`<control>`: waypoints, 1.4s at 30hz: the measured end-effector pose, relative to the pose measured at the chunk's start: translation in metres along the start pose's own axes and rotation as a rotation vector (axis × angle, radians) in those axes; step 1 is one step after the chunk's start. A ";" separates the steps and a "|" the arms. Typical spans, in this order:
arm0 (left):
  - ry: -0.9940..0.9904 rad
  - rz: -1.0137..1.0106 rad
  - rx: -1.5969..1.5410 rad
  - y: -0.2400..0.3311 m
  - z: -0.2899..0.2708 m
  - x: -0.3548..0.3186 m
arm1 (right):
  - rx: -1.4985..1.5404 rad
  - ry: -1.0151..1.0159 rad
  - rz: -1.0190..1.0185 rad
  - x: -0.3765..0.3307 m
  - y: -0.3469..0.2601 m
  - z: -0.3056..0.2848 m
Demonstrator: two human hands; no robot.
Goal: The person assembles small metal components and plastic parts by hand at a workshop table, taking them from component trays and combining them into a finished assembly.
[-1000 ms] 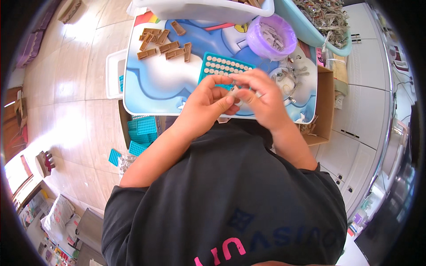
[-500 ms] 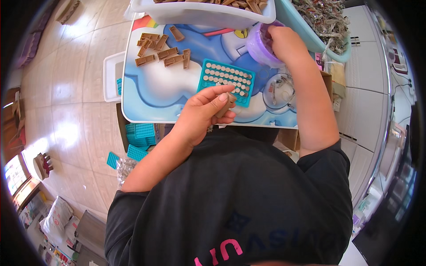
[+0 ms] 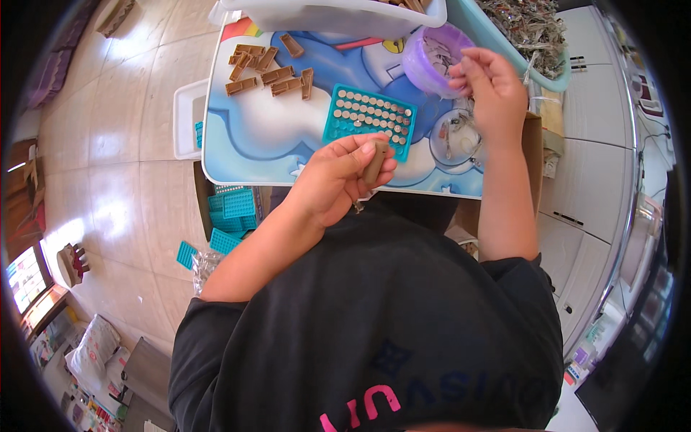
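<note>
My left hand (image 3: 332, 171) is closed around a small brown plastic casing (image 3: 374, 164), held upright at the table's near edge. Just beyond it lies a teal tray (image 3: 340, 132) with rows of small round silver discs; part of its near side is hidden by my hand. My right hand (image 3: 498, 92) is raised at the right side of a purple tub (image 3: 419, 70) that has small thin pieces inside. Its thumb and fingertips are pinched together; anything between them is too small to make out. A clear round dish (image 3: 448, 144) with small parts sits below the tub.
Several brown casings (image 3: 277, 75) lie loose at the table's far left. A white bin (image 3: 317, 20) stands at the back, beside a light-blue basin (image 3: 554, 81) heaped with wire-like pieces. Below the table's left edge, a box holds stacked teal trays (image 3: 237, 204).
My right hand has come up out of the purple tub and drawn back toward me, fingers pinched. My left hand still holds the brown casing, turned slightly more upright.
</note>
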State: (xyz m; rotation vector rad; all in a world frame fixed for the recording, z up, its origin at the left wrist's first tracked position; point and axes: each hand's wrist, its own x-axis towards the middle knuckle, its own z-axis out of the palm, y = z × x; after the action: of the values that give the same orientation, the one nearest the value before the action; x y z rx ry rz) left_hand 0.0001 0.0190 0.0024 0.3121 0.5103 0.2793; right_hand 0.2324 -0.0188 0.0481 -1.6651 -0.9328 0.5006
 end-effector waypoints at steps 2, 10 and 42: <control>0.001 0.017 0.007 -0.002 0.000 0.000 | 0.117 -0.026 0.021 -0.027 -0.007 0.013; 0.103 0.094 0.020 -0.002 0.005 -0.002 | 0.378 -0.155 0.217 -0.074 -0.010 0.027; -0.029 0.005 -0.019 -0.012 0.005 -0.004 | -0.417 -0.192 -0.567 -0.101 -0.006 0.028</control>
State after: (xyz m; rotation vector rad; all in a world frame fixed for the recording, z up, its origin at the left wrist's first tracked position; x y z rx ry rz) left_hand 0.0019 0.0057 0.0041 0.2985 0.4781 0.2836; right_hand 0.1490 -0.0806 0.0315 -1.6265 -1.6709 0.0781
